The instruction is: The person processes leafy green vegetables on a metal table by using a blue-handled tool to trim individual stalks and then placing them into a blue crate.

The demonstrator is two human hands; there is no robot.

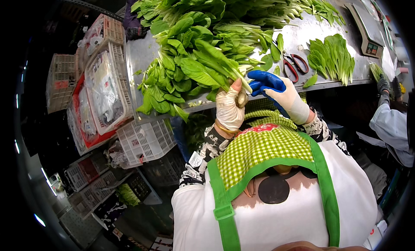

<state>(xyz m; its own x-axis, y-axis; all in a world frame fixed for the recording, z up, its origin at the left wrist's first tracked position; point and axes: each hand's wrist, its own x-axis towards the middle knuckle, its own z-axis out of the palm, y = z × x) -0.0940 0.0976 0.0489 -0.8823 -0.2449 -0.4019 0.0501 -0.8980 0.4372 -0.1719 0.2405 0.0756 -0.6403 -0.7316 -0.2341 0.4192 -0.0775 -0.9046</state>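
My left hand [231, 105], in a thin pale glove with some bare fingertip showing, grips a small bunch of leafy greens [210, 67] by its pale stems. The leaves point away to the upper left, over the table's front edge. Beside the stem ends is my right hand [281, 92], in a white knit glove with blue-coated fingers. Its fingers are curved and apart, with nothing visible between them. A large heap of the same greens [201, 6] covers the far part of the metal table [324, 25], and a looser pile [165, 79] lies left of my hands.
Red-handled scissors [294, 67] lie right of the pile, near a neat bunch of greens [332, 61]. A weighing scale [368, 30] stands farther right. A co-worker's gloved hand [383, 84] is at the right edge. Plastic crates [107, 88] holding clear bags stand at the left.
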